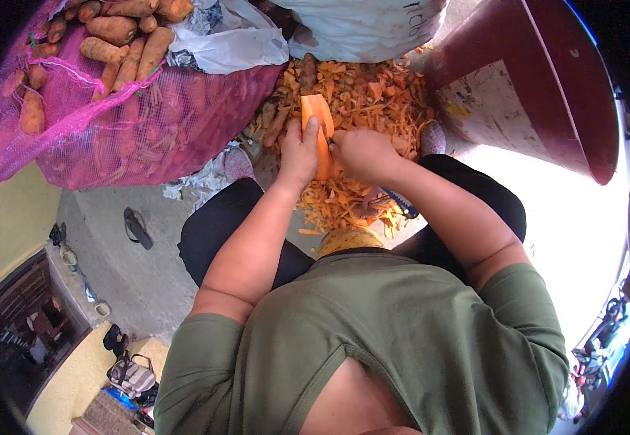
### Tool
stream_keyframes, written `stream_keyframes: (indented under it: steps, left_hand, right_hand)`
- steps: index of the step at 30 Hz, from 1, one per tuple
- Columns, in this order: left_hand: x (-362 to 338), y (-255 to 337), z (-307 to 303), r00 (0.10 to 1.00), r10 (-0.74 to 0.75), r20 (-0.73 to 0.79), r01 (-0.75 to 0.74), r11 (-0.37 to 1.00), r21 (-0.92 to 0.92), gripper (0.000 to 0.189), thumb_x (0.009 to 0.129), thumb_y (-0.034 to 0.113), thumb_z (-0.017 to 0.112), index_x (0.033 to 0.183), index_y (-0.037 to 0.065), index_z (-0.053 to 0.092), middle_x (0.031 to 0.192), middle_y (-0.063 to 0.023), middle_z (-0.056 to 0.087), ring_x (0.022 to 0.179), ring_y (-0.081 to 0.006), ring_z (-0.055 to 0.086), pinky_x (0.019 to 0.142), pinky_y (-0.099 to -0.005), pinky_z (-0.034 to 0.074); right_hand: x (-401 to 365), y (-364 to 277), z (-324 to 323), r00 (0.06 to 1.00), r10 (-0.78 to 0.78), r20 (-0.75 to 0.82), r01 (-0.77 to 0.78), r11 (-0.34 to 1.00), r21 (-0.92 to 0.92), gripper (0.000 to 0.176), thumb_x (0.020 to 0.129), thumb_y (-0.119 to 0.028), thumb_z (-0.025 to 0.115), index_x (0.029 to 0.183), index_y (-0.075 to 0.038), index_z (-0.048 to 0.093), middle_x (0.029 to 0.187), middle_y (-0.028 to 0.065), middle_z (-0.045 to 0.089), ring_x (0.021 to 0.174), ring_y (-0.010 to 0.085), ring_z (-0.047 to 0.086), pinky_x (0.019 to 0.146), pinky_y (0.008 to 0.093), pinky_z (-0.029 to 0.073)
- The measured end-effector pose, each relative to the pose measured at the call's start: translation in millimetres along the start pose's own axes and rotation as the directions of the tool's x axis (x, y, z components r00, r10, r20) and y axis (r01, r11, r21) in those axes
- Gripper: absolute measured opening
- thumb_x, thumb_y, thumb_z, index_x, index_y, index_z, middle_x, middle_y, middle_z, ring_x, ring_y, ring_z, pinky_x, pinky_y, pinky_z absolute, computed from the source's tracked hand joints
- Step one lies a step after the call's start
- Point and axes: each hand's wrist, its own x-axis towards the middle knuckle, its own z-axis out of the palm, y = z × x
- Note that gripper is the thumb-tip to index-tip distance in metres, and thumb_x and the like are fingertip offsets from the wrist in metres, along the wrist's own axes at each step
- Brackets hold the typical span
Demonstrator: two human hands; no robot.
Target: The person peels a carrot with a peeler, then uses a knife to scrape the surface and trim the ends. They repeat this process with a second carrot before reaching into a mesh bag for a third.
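My left hand [300,154] is wrapped round a large peeled carrot [313,106], thumb along its upper side. The carrot is bright orange and points away from me, above a pile of peelings [384,109]. My right hand [364,154] is closed at the carrot's right side, gripping a small dark tool [329,138] against it. Most of that tool is hidden by the fingers, so whether it is a knife or a peeler cannot be made out. An unpeeled carrot [308,72] lies in the peelings just beyond.
A pink mesh sack [213,116] full of unpeeled carrots [112,29] leans at the left. Beyond the peelings stands a white sack [362,29]. A big maroon tub [569,94] is tilted at the right. One dark sandal [137,228] lies on the concrete floor.
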Motion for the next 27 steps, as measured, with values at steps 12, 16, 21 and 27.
stream_keyframes:
  steps: [12, 16, 21, 27]
  left_hand:
    - [-7.6, 26.2, -2.1, 0.963, -0.225, 0.151, 0.268, 0.87, -0.414, 0.043, 0.087, 0.042, 0.04, 0.111, 0.006, 0.041, 0.095, -0.006, 0.052, 0.086, -0.0144, 0.051, 0.074, -0.0293, 0.043]
    - [-6.3, 20.8, 0.4, 0.978, -0.181, 0.102, 0.206, 0.898, -0.39, 0.039, 0.086, 0.038, 0.046, 0.101, 0.002, 0.048, 0.089, -0.0054, 0.053, 0.079, -0.0115, 0.05, 0.069, -0.0268, 0.042]
    - [-4.8, 10.3, 3.9, 1.0, -0.021, 0.007, 0.022, 0.983, -0.181, 0.041, 0.084, 0.038, 0.05, 0.099, 0.0, 0.048, 0.085, -0.0096, 0.056, 0.076, -0.0171, 0.053, 0.068, -0.0294, 0.042]
    - [-7.4, 12.3, 5.2, 0.99, 0.125, -0.072, -0.117, 0.988, 0.096, 0.043, 0.082, 0.036, 0.052, 0.1, -0.002, 0.047, 0.085, -0.0161, 0.056, 0.074, -0.0236, 0.054, 0.068, -0.0333, 0.042]
  right_hand:
    - [-3.6, -3.7, -15.0, 0.983, 0.028, -0.183, 0.003, 0.986, 0.166, 0.025, 0.081, -0.022, 0.042, 0.084, 0.001, 0.053, 0.074, 0.0228, 0.057, 0.074, 0.0379, 0.056, 0.069, 0.0462, 0.042]
    - [2.9, 1.6, -1.6, 0.976, 0.024, -0.216, 0.01, 0.987, 0.158, 0.024, 0.081, -0.022, 0.042, 0.081, 0.0, 0.052, 0.072, 0.0224, 0.057, 0.072, 0.0377, 0.056, 0.068, 0.0454, 0.043]
    - [1.5, 1.9, 8.3, 0.969, -0.051, -0.243, 0.035, 0.997, -0.071, 0.018, 0.079, -0.018, 0.045, 0.08, -0.001, 0.05, 0.067, 0.0199, 0.058, 0.065, 0.0334, 0.059, 0.058, 0.0414, 0.047]
    - [-2.6, -0.2, 25.5, 0.981, -0.083, -0.173, 0.064, 0.992, -0.111, 0.013, 0.075, -0.013, 0.046, 0.082, -0.002, 0.05, 0.067, 0.0173, 0.059, 0.064, 0.0314, 0.06, 0.056, 0.0396, 0.048]
